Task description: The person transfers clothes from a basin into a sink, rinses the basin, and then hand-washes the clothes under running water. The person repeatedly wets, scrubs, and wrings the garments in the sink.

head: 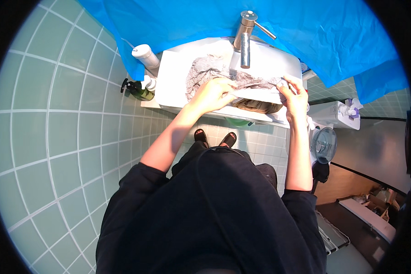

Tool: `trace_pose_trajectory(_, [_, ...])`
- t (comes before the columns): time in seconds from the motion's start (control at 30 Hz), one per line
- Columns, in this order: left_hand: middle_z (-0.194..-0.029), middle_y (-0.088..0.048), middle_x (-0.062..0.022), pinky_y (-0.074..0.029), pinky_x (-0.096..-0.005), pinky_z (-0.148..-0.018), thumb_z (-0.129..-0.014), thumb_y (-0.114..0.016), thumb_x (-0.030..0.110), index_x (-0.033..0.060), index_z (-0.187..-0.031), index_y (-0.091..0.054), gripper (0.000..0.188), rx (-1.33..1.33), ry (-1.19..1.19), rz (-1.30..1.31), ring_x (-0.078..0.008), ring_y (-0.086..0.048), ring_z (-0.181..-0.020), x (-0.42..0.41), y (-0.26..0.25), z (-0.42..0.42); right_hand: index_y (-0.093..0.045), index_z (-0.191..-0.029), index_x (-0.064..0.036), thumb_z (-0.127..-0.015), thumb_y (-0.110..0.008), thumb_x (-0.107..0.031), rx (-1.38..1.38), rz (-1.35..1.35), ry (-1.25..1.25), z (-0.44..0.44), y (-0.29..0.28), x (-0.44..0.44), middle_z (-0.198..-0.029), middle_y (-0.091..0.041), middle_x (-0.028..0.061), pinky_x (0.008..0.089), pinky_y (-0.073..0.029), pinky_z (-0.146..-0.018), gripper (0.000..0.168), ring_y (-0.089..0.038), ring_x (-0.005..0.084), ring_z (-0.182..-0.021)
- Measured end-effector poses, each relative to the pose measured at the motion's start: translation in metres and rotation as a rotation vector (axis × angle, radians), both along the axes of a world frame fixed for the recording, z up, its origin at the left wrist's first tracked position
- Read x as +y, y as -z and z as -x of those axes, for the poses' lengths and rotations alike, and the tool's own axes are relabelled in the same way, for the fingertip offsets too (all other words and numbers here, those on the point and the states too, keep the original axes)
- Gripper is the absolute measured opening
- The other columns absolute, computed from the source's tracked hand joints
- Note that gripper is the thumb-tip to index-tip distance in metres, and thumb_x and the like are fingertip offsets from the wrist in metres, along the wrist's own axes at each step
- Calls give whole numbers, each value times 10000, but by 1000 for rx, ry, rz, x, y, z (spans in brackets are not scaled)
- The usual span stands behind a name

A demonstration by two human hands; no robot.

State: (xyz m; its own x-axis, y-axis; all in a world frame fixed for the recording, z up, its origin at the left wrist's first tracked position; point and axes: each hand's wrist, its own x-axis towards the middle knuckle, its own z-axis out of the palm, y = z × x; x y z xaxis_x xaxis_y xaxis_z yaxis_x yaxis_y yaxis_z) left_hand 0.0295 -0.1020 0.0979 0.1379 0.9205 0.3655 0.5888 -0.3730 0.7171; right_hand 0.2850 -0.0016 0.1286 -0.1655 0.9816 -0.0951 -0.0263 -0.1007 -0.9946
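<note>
A striped garment [205, 70] lies bunched in the white washbasin [169, 75], and part of it is stretched between my two hands. The fingers of my left hand [217, 94] pinch its edge near the middle of the basin. At the basin's right side, my right hand [294, 96] grips another stretch of the same edge, thumb and fingers together. Under the raised edge a brownish patch [256, 105] shows; whether it is cloth or water I cannot tell. The metal faucet [245, 44] rises behind the garment, its lever turned to the right.
Left of the basin stand a white lidded canister [145, 55] and a dark green pump bottle [137, 89]. Blue plastic sheeting [191, 17] hangs behind. On the right are a clear bowl [324, 145] and a white box with tissue [342, 114]. A green tub [239, 122] shows below.
</note>
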Motion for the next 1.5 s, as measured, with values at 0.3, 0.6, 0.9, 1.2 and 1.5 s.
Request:
trace_pose_trajectory(0.3, [-632, -561, -18, -384, -272, -543, -831, -620, 158, -32, -653, -578, 264, -590, -239, 173, -86, -485, -598, -4, -14, 24, -540, -1129, 101, -901, -576, -139, 148, 495, -416, 28, -8, -18, -982, -638, 157, 326, -602, -646, 333, -663, 197, -822])
trace_pose_trajectory(0.6, [-1213, -582, -145, -444, -286, -943, -957, -558, 382, -61, -1309, -460, 575, -713, -345, 427, -177, -548, -1128, -12, 12, 46, -453, -1337, 45, -894, -562, -95, 139, 332, -497, 121, -16, -60, -897, -593, 81, 289, -594, -694, 476, -642, 139, -749])
trace_pose_trajectory(0.9, [-1172, -616, -192, -501, -461, -956, -1004, -466, 291, -40, -1241, -513, 410, -1809, -226, 503, -302, -611, -1086, -15, -15, 52, -586, -1211, 8, -780, -677, -166, -633, -241, -313, 67, 43, -28, -942, -700, 111, 255, -539, -701, 473, -668, 152, -770])
trace_pose_trajectory(1.2, [-1245, -585, -179, -479, -478, -966, -947, -485, 495, 2, -1310, -466, 612, -1979, 228, 310, -324, -588, -1126, 4, -90, 31, -337, -1403, 28, -544, -840, -398, -836, -714, -586, 124, 81, -34, -1252, -462, 343, 441, -428, -991, 1083, -491, 451, -1154])
trace_pose_trajectory(1.5, [-1232, -577, -167, -469, -466, -965, -921, -470, 584, 4, -1297, -485, 691, -2056, 549, 212, -314, -571, -1103, 1, -118, 27, -600, -1130, 2, -857, -595, -156, 486, 151, -278, 189, 106, -52, -1041, -660, 164, 362, -484, -877, 315, -632, 283, -962])
